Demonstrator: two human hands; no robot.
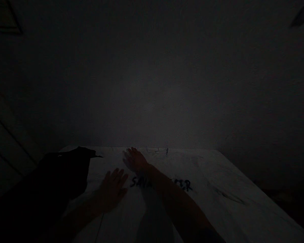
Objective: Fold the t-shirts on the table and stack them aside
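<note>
The scene is very dark. My left hand point(112, 187) lies with fingers spread on a pale table top point(207, 168), close to the right side of a black cloth-like thing point(63, 175). Farther forward, near the table's back edge, my right hand point(136, 159) rests palm down with its fingers stretched out. Neither hand appears to hold anything. Dark hand-drawn lettering point(186, 184) runs across the surface, partly covered by my right forearm.
A plain wall point(152, 84) rises behind the table. On the left stands what looks like a panelled door point(7, 145). Framed things hang dimly at the upper left point(6, 17). Dark, indistinct shapes fill the area beyond the table's right edge.
</note>
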